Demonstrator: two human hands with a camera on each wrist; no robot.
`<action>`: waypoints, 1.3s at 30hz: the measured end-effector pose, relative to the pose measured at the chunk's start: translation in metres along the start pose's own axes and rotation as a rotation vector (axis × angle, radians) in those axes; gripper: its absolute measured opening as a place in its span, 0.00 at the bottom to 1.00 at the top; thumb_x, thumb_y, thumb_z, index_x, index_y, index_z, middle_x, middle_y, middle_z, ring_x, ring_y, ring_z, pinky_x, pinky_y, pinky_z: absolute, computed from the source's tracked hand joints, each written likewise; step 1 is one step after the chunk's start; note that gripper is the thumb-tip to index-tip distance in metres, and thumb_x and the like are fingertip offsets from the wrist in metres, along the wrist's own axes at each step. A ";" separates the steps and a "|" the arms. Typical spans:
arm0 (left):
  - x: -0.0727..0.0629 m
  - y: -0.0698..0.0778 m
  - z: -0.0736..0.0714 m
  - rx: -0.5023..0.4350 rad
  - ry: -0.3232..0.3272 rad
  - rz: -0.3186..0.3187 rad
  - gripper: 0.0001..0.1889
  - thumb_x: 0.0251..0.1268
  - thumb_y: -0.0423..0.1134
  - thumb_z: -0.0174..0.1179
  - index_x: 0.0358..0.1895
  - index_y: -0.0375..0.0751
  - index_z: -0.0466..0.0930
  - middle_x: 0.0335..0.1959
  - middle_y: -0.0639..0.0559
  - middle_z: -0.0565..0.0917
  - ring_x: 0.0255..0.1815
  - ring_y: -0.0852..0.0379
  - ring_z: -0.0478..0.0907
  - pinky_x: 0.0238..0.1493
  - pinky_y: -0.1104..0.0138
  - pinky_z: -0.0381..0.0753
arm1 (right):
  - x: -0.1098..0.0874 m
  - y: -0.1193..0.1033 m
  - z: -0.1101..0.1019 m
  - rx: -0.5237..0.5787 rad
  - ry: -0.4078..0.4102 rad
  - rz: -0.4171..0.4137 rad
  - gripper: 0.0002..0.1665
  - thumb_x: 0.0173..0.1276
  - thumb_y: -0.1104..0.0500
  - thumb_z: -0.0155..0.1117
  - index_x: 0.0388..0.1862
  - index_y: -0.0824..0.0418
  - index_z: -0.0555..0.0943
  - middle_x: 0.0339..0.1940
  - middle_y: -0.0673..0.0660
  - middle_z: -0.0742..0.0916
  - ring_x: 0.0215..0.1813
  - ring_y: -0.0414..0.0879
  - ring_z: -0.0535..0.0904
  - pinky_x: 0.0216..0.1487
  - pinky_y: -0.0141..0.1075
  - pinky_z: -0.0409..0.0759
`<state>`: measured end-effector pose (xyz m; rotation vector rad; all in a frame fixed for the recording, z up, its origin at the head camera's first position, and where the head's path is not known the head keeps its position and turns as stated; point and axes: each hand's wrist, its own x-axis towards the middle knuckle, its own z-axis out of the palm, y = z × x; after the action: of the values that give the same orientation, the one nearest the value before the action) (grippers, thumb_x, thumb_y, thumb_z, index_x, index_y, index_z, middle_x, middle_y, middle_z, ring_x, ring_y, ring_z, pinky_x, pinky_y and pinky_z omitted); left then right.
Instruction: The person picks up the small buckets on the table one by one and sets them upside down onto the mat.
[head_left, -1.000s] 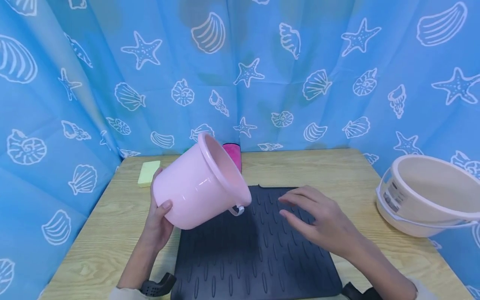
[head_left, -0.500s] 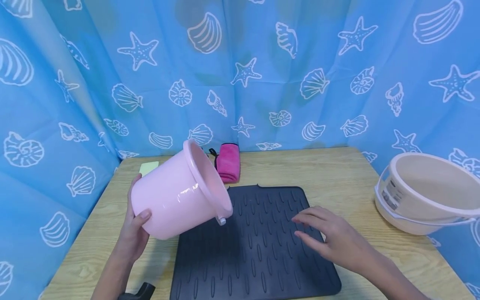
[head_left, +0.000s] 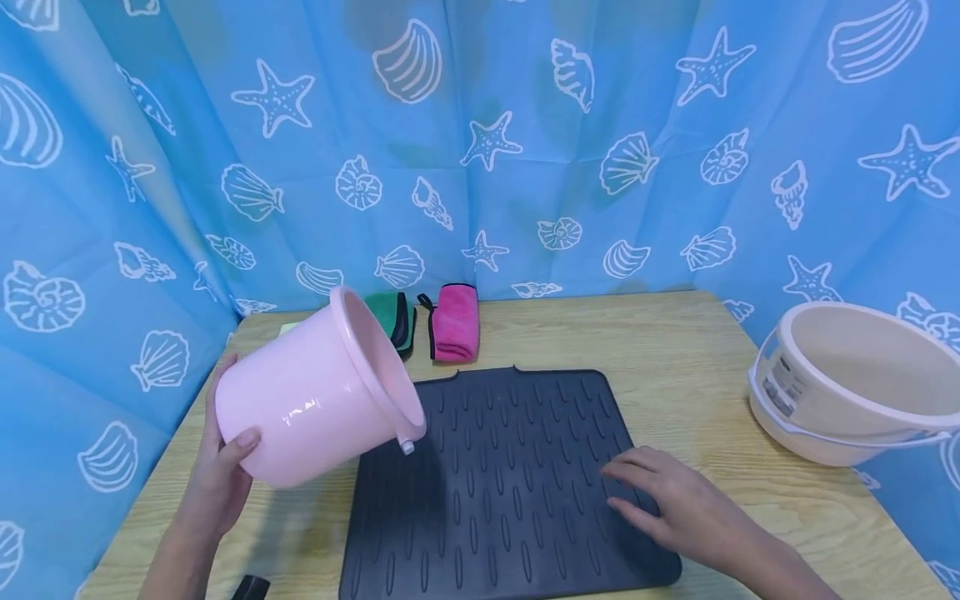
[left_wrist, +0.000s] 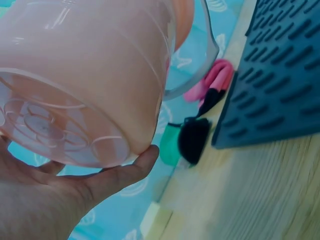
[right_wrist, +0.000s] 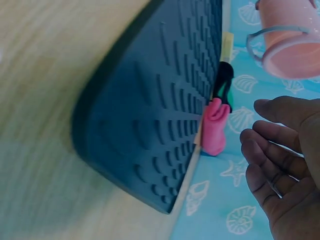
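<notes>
I am seeing the left hand (head_left: 217, 477) gripping a pink bucket (head_left: 303, 392) near its base, tilting it above the surface (head_left: 592, 333), its mouth facing toward the right hand's side. The right hand (head_left: 667, 502) is hovering over the near right part of a dark ridged mat (head_left: 495, 467), fingers relaxed; a beige bucket (head_left: 836, 396) is standing farther right, a pink cloth (head_left: 456, 325) lying beyond both hands.
</notes>
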<state>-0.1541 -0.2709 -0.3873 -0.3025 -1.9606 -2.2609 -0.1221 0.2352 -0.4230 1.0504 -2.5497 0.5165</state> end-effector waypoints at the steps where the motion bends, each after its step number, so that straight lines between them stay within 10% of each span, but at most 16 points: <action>1: -0.001 0.001 -0.003 -0.001 0.002 0.001 0.42 0.69 0.36 0.49 0.80 0.68 0.40 0.72 0.54 0.53 0.66 0.54 0.56 0.56 0.71 0.70 | -0.001 0.000 0.002 0.002 -0.009 0.002 0.21 0.55 0.60 0.80 0.48 0.52 0.86 0.45 0.44 0.83 0.44 0.38 0.81 0.41 0.33 0.83; 25: -0.014 0.005 -0.072 0.135 0.084 -0.051 0.41 0.72 0.35 0.49 0.80 0.73 0.42 0.69 0.57 0.51 0.59 0.57 0.63 0.42 0.71 0.79 | -0.026 0.013 0.032 0.141 -0.340 0.139 0.16 0.65 0.50 0.73 0.50 0.54 0.85 0.46 0.43 0.82 0.46 0.37 0.78 0.43 0.37 0.82; 39: -0.009 0.010 -0.090 0.309 0.042 -0.081 0.43 0.71 0.32 0.52 0.80 0.71 0.42 0.71 0.52 0.51 0.54 0.63 0.69 0.38 0.70 0.81 | -0.032 0.017 0.040 0.156 -0.293 0.088 0.15 0.64 0.54 0.74 0.48 0.56 0.86 0.45 0.42 0.78 0.43 0.33 0.73 0.39 0.34 0.80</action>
<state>-0.1488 -0.3618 -0.3920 -0.1416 -2.2940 -1.9470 -0.1201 0.2478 -0.4752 1.1455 -2.8611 0.6353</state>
